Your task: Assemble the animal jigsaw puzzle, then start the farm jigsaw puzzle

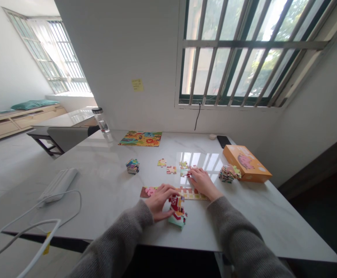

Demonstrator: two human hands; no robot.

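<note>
My left hand point(162, 201) curves its thumb and fingers around the left side of joined puzzle pieces point(176, 210) that show a red barn. Behind it lies a joined puzzle strip point(196, 194) with a fence pattern, partly covered by the hand. My right hand point(201, 180) reaches over the strip, its fingertips on a small puzzle piece point(184, 173). Loose pieces lie near those fingertips: a yellow-green one point(183, 165), a pinkish one point(171, 170) and a yellow one point(162, 162).
Stacked pieces stand at the left point(133, 166) and right point(228, 173). An orange box point(246, 164) and a phone point(223, 141) are at the right. A finished puzzle picture point(141, 139), a bottle point(101, 120) and a white power strip point(58, 186) with cables also show.
</note>
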